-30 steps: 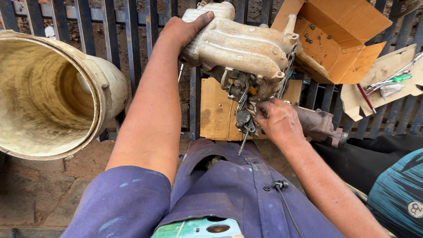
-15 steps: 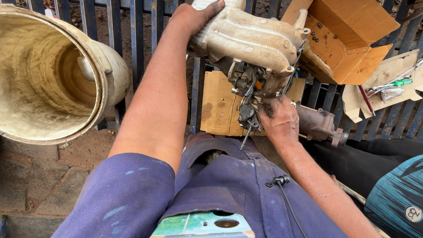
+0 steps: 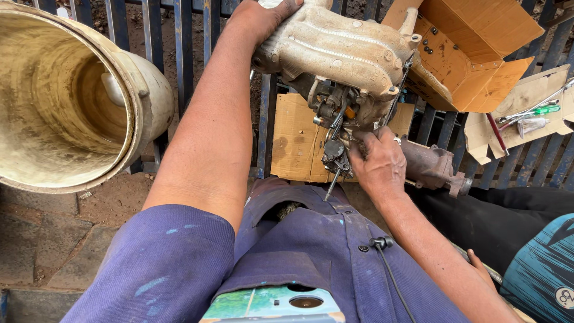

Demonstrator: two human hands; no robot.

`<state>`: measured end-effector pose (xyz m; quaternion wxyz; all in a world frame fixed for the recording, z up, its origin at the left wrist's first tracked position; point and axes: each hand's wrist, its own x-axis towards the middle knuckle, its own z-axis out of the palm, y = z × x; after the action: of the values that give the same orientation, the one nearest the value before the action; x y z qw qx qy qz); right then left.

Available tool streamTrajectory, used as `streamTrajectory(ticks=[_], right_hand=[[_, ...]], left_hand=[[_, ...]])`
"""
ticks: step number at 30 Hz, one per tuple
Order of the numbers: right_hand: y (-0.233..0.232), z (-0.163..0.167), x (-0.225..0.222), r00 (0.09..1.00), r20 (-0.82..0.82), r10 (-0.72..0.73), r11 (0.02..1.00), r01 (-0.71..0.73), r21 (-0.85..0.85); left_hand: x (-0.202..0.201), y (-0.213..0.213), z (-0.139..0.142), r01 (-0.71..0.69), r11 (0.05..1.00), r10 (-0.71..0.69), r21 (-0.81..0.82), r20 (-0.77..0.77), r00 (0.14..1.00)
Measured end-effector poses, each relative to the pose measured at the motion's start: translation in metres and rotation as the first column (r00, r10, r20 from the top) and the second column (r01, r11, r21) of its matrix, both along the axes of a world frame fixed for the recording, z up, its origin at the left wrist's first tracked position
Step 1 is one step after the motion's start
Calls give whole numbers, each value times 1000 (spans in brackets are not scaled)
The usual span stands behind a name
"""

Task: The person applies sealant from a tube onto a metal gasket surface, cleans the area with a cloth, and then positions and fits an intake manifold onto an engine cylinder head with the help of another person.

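Hands work on a grimy cast-metal intake manifold [image 3: 344, 51] held up over the blue metal grating [image 3: 185, 42], above the person's lap. The left hand [image 3: 263, 18] clamps around the manifold's upper left end, fingers curled over its top. Under the manifold hangs a dark carburettor-like assembly [image 3: 335, 128] of linkages and small screws; the right hand [image 3: 378, 164] is closed against its lower right side, fingertips pressed in among the parts, though what exactly they pinch cannot be made out. A thin metal rod [image 3: 330, 186] sticks down just left of that hand. A flat cardboard piece [image 3: 296, 137] lies on the grating behind. An open cardboard box [image 3: 472, 48] sits at the upper right, and a large dirty cream bucket [image 3: 66, 101] lies tipped on its side at the left edge.
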<state>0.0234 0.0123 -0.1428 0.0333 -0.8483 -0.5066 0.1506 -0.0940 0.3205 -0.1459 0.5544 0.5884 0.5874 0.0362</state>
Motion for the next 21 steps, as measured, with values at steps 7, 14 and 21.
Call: streamTrajectory(ticks=[7,14,21], right_hand=[[0,0,-2,995,-42,-95,995,94,-44],[-4,-4,-3,1000,-10,-5,992,6,124],[2,-6,0,990,-3,-144,982,142,-122]], left_hand=[[0,0,1,13,1000,-13,-4,-20,1000],[0,0,3,12,999,-10,-35,53,999],[1,-1,4,14,999,-13,-31,17,1000]])
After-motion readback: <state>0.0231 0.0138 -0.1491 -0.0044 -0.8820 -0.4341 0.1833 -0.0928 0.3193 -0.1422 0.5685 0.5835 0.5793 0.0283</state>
